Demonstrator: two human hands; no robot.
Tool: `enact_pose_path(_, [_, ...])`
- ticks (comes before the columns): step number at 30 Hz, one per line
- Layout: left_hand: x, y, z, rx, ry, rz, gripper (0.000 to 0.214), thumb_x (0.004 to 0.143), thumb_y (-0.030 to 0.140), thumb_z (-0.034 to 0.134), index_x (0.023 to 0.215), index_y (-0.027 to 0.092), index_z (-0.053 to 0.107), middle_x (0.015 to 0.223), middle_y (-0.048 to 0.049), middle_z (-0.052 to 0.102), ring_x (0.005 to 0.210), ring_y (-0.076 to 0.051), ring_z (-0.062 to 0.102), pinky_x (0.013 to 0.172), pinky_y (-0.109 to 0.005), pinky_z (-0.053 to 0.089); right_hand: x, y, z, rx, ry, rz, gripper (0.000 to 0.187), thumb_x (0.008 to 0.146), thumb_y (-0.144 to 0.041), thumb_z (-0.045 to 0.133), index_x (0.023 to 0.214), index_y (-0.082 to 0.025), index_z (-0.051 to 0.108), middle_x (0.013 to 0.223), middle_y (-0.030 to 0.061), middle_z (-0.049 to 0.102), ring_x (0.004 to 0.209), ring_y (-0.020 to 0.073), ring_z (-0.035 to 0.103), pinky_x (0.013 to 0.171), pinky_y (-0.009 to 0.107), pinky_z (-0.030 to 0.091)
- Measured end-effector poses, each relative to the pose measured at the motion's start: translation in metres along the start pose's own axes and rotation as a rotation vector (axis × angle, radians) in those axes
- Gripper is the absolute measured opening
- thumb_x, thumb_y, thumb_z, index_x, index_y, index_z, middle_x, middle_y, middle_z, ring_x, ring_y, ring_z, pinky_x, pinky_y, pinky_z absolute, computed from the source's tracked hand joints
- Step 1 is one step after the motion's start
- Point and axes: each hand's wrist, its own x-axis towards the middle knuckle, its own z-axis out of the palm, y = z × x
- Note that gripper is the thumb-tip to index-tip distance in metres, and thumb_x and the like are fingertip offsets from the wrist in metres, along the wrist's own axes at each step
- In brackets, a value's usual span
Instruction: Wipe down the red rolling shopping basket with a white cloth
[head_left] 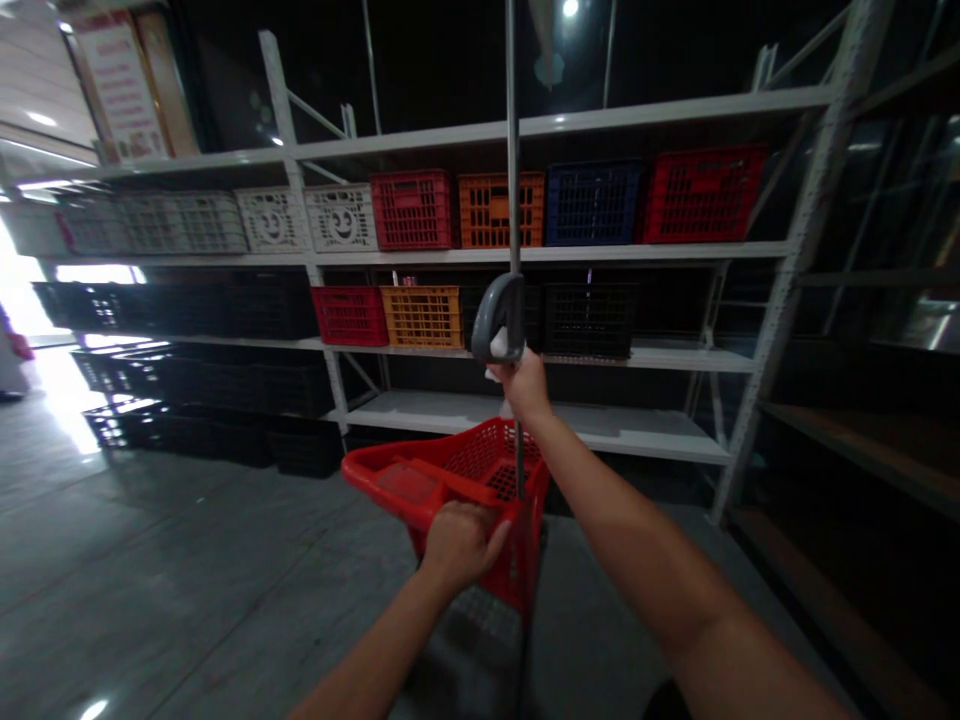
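A red plastic shopping cart (394, 480) with a perforated basket stands in front of me. My left hand (461, 540) is closed over its near rim, thumb to the right. Rising from the cart is a tall metal pole (513, 150) with a grey loop handle (487, 310) partway up. My right hand (527, 385) reaches to the lower part of this loop, fingers closed around a crumpled white cloth (495, 373) that looks like a wipe or tissue. The cloth presses against the loop and pole; the fingertips are partly hidden behind them.
White metal shelving (442, 255) spans the background. Red, orange, blue and white plastic crates (341, 218) sit on it, with black crates (589, 320) lower down. A dark shelf rack (862, 440) stands on the right. Grey floor (187, 570) extends left of the cart.
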Motion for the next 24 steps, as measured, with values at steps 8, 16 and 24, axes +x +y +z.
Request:
enact_pose_path(8, [-0.006, -0.017, -0.004, -0.080, -0.050, 0.054, 0.046, 0.085, 0.043, 0.033, 0.062, 0.016, 0.061, 0.059, -0.0061, 0.062, 0.060, -0.015, 0.056, 0.062, -0.028, 0.038, -0.119, 0.042, -0.010, -0.021, -0.005, 0.303, 0.027, 0.064, -0.031, 0.063, 0.086, -0.016, 0.058, 0.079, 0.0053, 0.067, 0.069, 0.0182, 0.061, 0.066, 0.028, 0.048])
enact_pose_path(16, [-0.005, -0.036, -0.007, -0.167, -0.123, 0.106, 0.043, 0.087, 0.041, 0.029, 0.076, 0.017, 0.063, 0.074, -0.0061, 0.064, 0.070, -0.016, 0.054, 0.071, -0.031, 0.038, -0.163, 0.072, -0.017, -0.192, -0.050, 0.325, 0.038, 0.072, -0.047, 0.058, 0.097, -0.019, 0.052, 0.082, 0.0078, 0.065, 0.075, 0.0208, 0.062, 0.068, 0.029, 0.048])
enact_pose_path(24, [0.002, -0.055, -0.014, -0.311, -0.159, 0.127, 0.059, 0.087, 0.050, 0.012, 0.067, 0.017, 0.057, 0.066, -0.0053, 0.058, 0.067, -0.016, 0.051, 0.074, -0.030, 0.039, -0.174, 0.090, -0.027, -0.716, -0.237, 0.048, 0.060, 0.087, -0.055, 0.016, 0.105, -0.010, 0.051, 0.072, 0.0123, 0.062, 0.068, 0.0233, 0.060, 0.064, 0.029, 0.041])
